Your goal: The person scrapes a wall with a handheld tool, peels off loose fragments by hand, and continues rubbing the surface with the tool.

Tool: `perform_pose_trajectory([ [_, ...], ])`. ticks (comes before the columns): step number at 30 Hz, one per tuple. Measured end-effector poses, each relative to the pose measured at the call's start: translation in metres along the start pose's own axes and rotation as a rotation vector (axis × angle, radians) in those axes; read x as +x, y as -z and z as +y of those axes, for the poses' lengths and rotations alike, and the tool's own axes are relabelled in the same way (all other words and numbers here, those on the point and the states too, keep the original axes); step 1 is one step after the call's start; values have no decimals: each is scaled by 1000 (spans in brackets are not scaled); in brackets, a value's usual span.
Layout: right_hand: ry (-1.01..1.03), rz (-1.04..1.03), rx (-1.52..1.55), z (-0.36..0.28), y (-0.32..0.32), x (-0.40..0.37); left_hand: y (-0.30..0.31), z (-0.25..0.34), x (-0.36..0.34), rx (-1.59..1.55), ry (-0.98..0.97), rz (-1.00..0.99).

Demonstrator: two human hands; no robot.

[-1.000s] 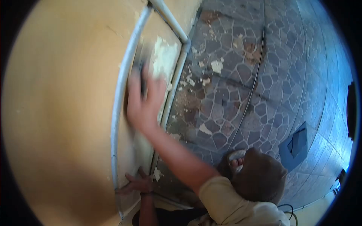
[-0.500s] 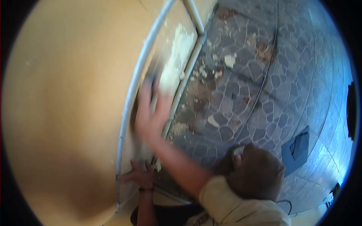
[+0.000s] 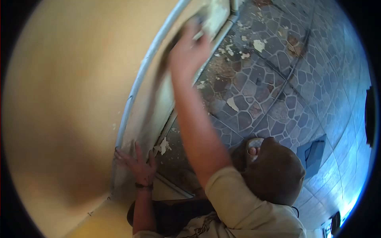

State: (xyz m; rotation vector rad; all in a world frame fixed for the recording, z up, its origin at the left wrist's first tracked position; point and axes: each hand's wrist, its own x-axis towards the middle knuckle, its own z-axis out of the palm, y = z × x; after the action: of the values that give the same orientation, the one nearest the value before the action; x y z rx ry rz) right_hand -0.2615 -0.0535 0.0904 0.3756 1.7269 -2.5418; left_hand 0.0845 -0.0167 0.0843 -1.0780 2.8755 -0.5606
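Observation:
My right hand [image 3: 189, 51] reaches far up along the low wall panel [image 3: 156, 97], closed around a blurred, dark, scraper-like tool [image 3: 195, 20] held against the panel. Motion smears the tool's outline. Pale bare patches show on the panel beside it. Lower down, my left hand [image 3: 139, 163], with a dark band at the wrist, rests on the wall with fingers spread. Its fingertips are near the grey pipe [image 3: 137, 85] that runs along the yellow wall [image 3: 71, 99].
Pale flakes [image 3: 259, 45] lie scattered over the stone-patterned floor [image 3: 274, 99], with another large flake [image 3: 233, 104] nearer me. A second pipe [image 3: 222, 35] follows the wall's foot. My bent knee [image 3: 274, 174] is at right, beside a grey flat object [image 3: 312, 154].
My right hand has moved up and away along the panel with the tool. My left hand stays spread on the wall, and the view has shifted slightly.

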Motion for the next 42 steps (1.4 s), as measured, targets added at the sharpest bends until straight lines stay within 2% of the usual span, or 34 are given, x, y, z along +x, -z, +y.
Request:
perform_pose_trajectory([
  [1,43,173,-25,12,-18,36,4,-3,4,-29,-52,20],
  [3,178,108,-33,25,-8,7,31,-10,14,-117,-177,2],
  [5,262,134,-172,29,6,-80,55,-4,51,-240,-288,13],
  [8,253,76,-220,39,10,-79,85,-3,98,-231,-536,-139],
  [9,286,116,-249,31,4,-45,85,-6,101,-166,-626,-158],
  [10,76,49,-184,18,2,-5,84,-10,104,-102,-711,-171],
  [11,47,53,-123,16,-2,6,84,-15,104,-39,-792,-182],
  [12,18,59,-61,14,-6,17,82,-21,100,-34,-808,-166],
  [13,24,4,-99,2,0,-6,79,-25,96,-32,-823,-152],
  [14,126,56,-282,20,8,-59,74,-28,95,-31,-835,-123],
  [16,330,5,-196,37,32,-148,51,-30,80,-68,-688,10],
  [17,62,-86,-135,30,41,-163,41,-33,79,-85,-623,76],
  [19,162,-35,-247,47,29,-122,45,-46,77,-58,-716,-10],
  [21,-77,49,-132,35,11,-25,47,-46,79,-21,-758,-41],
  [24,13,58,-189,27,11,-28,43,-44,77,-81,-714,-77],
  [25,165,57,-209,25,15,-73,44,-47,79,-110,-712,-54],
  [27,373,45,-229,26,18,-101,44,-49,74,-177,-708,-7],
  [29,390,2,-280,42,26,-106,42,-48,76,-224,-723,-20],
  [30,285,39,-336,42,20,-68,44,-47,76,-247,-727,-46],
  [31,85,31,-235,40,12,-17,41,-46,77,-249,-725,-55],
  [34,217,-27,-262,54,33,-89,51,-46,77,-279,-732,-88],
  [37,380,-43,-224,44,25,-113,45,-52,87,-301,-734,-56],
  [39,222,-60,-298,45,30,-95,48,-53,80,-317,-735,-91],
  [40,19,21,-266,51,23,-46,46,-53,80,-343,-745,-60],
  [42,-20,-70,-211,48,31,-32,47,-49,76,-320,-740,-64],
])
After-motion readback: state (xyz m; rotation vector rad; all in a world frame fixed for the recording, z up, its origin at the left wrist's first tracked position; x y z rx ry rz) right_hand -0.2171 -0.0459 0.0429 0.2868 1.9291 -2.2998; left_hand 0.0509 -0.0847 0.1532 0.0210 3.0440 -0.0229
